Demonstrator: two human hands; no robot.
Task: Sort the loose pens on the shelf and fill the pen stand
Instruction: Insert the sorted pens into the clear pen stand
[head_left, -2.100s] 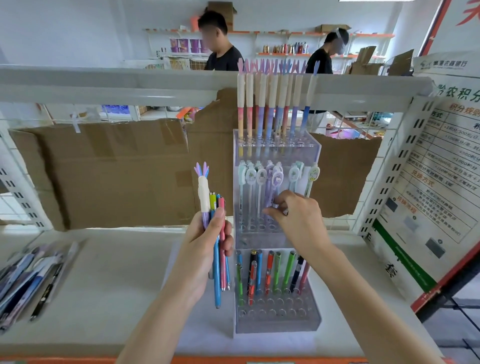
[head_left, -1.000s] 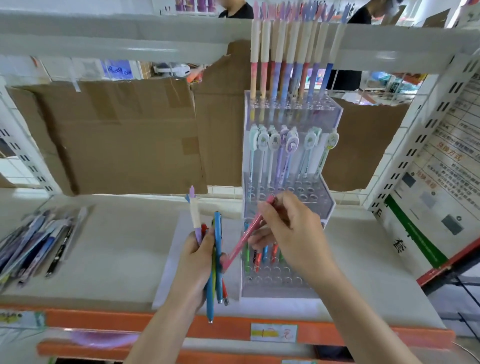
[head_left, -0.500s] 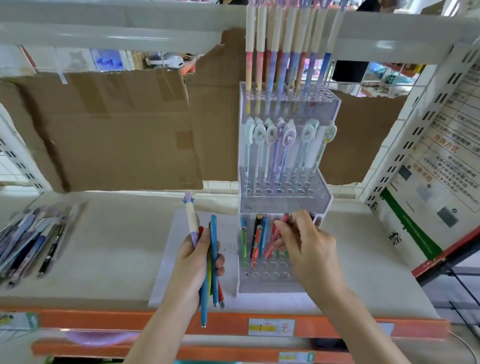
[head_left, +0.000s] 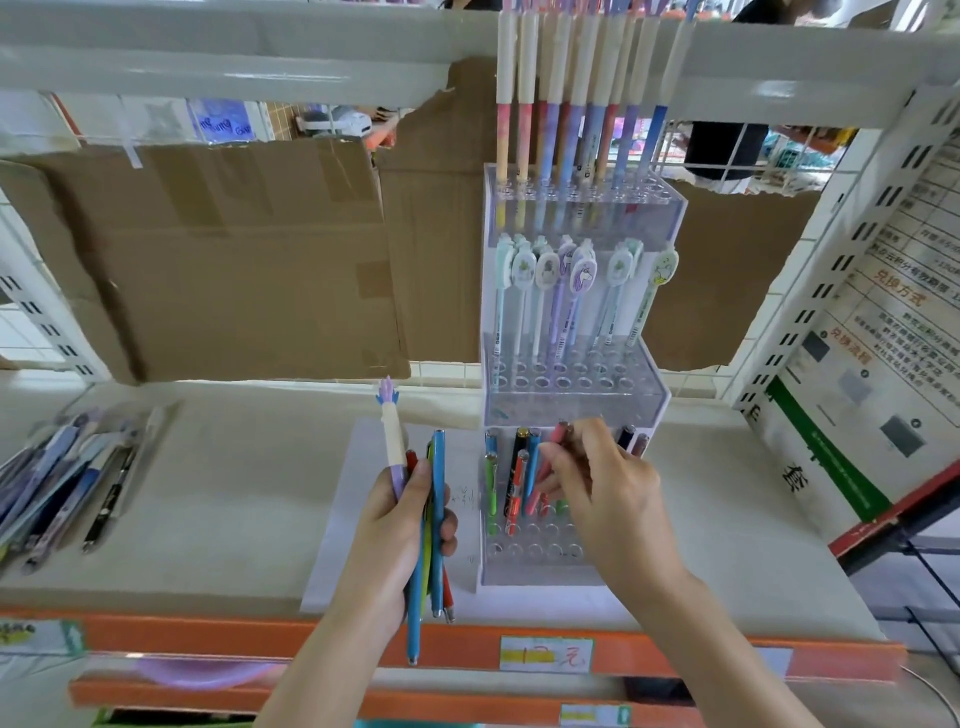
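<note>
Right hand pinches a pink pen over the pen stand bottom tier. Left hand, at 9 o'clock of the stand, grips spare pens. Advice: line the tip over a free hole, drop it straight, keep neighbours upright. Loose pens lie far left on the shelf.

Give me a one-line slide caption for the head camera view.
Right hand slots a pink pen into the clear acrylic pen stand; left hand grips spare pens.
</note>
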